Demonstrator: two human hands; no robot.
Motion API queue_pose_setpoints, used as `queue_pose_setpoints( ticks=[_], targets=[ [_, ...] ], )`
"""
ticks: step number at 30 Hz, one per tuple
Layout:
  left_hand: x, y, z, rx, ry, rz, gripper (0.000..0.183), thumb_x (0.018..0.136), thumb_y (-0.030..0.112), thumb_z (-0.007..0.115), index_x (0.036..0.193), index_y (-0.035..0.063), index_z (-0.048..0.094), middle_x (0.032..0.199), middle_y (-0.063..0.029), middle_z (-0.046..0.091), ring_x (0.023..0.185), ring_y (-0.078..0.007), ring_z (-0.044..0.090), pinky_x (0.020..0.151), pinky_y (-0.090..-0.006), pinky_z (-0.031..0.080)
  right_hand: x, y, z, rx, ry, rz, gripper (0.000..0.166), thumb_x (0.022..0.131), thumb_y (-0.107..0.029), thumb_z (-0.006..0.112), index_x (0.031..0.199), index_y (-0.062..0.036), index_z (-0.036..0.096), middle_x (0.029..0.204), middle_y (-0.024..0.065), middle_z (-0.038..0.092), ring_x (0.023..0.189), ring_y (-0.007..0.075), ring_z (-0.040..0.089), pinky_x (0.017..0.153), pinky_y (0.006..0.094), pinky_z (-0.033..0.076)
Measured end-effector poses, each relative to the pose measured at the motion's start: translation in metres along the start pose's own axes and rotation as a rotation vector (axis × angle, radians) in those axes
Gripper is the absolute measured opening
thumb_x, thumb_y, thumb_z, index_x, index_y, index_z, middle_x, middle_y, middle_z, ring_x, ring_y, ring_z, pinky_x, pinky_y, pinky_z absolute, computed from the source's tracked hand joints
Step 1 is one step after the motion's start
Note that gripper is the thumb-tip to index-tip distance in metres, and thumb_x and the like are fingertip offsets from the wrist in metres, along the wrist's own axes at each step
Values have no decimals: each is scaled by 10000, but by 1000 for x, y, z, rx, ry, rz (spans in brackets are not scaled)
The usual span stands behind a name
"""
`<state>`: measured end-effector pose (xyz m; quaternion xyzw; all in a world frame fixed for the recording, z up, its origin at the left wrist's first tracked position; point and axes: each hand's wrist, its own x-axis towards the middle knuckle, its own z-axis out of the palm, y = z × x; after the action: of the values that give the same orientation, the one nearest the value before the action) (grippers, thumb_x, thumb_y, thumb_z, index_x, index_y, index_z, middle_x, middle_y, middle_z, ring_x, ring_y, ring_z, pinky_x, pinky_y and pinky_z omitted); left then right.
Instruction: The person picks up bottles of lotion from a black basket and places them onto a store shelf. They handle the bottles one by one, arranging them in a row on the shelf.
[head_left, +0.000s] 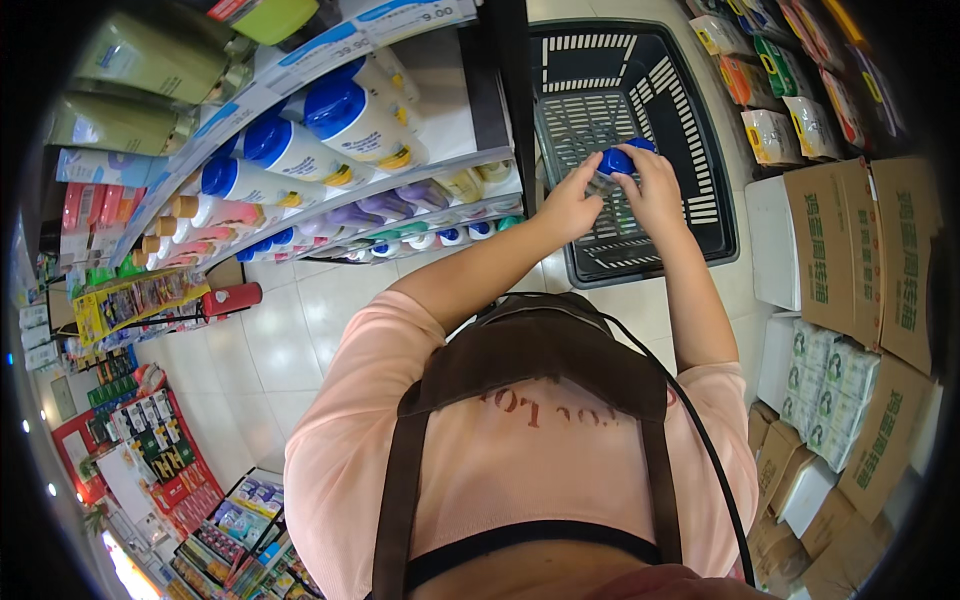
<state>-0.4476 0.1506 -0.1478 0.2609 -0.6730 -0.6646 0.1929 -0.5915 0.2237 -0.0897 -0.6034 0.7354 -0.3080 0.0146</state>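
Both my hands are over a black plastic shopping basket (724, 172) with slotted sides. Two blue-capped bottles are at my fingers: one blue cap (616, 161) lies between my left hand (576, 196) and my right hand (654, 186), and a second blue cap (640, 143) shows just beyond my right fingers. My left fingertips touch the side of the nearer bottle, and my right fingers curve over its cap. The bottle bodies are mostly hidden. On the shelf to the left, white bottles with blue caps (335, 109) stand in a row.
Shelves at left hold pink-and-white bottles with wooden-look caps (217, 234) and purple bottles (360, 214). A red cylinder (232, 298) is farther down. At right are brown cardboard boxes (832, 247), wrapped tissue packs (829, 390) and hanging bagged goods (772, 135). Pale floor tiles (277, 337) lie between.
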Motion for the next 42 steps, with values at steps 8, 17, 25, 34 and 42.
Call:
queue_pose_setpoints(
  ticks=[8,17,25,34,42],
  targets=[
    [-58,87,-23,29,-85,166,734,783,-4,510,1439,78,192,1486,-141,182,1372,-239,183,1076,-381,227,5,-64,-60,120,4,-35,356,790,-99,627,1134,-65,544,1052,136,571,954,309,560,807,366,463],
    [-100,145,-46,179,-74,411,738,811,10,537,1445,90,170,1507,-174,68,1382,-287,136,1068,-401,220,12,-133,-105,381,67,-49,367,794,-51,629,1151,-54,546,1065,121,547,920,229,577,700,282,514],
    [-119,158,-65,354,125,915,713,736,-2,539,1401,46,284,1475,-263,103,1359,-455,64,1077,-465,146,23,-182,-132,398,192,-309,385,770,-91,669,1138,-32,573,1075,123,541,917,211,556,706,262,496],
    [-117,156,-94,587,240,863,887,732,56,571,1413,-55,14,1446,-329,-77,1351,-464,-37,1086,-460,91,58,-209,-104,411,182,-414,407,750,-51,661,1145,-53,563,1063,142,552,935,277,561,762,319,490],
    [-112,148,-108,534,261,713,914,758,97,562,1408,-56,-62,1430,-353,-104,1355,-440,-58,1089,-438,93,83,-207,-71,398,123,-417,379,776,-45,631,1145,-75,552,1062,127,556,884,292,580,724,324,494]
  ],
)
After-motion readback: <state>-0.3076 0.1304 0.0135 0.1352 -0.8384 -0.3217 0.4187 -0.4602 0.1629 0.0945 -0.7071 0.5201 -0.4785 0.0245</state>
